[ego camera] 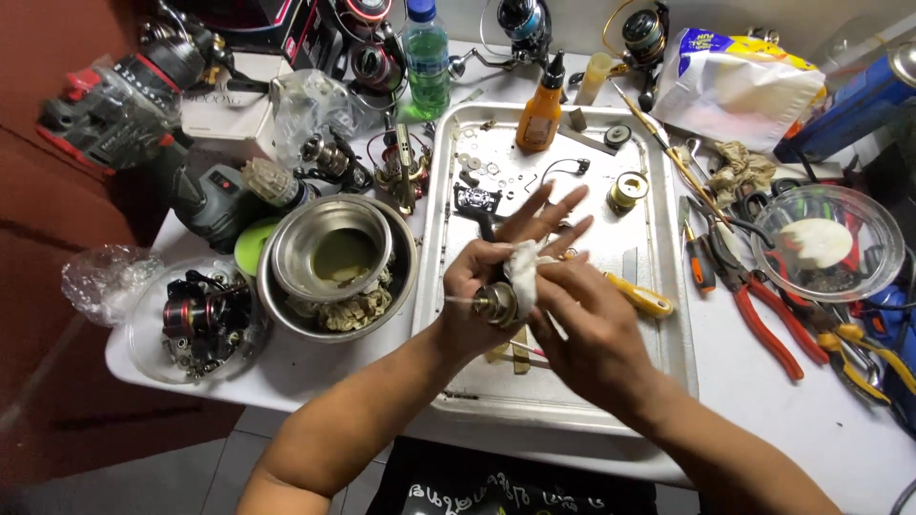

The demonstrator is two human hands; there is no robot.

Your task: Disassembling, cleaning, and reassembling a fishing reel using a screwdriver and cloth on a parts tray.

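My left hand (491, 272) grips a small round metal reel part (497, 305) over a white metal tray (668, 362), with its fingers spread upward. My right hand (582, 319) presses a piece of white cloth (523, 267) against that part. Both hands meet above the middle of the tray. Behind my right hand lies a yellow-handled tool (644, 298). Small washers and screws (482, 170), a black reel piece (475, 200) and a gold spool (627, 191) lie on the far half of the tray.
An orange bottle (541, 110) stands at the tray's back. Left are nested steel bowls (334, 262), a dish with a red-black reel (196, 319), and a power drill (124, 110). Right lie red pliers (763, 324), screwdrivers (697, 257) and a clear bowl (828, 243).
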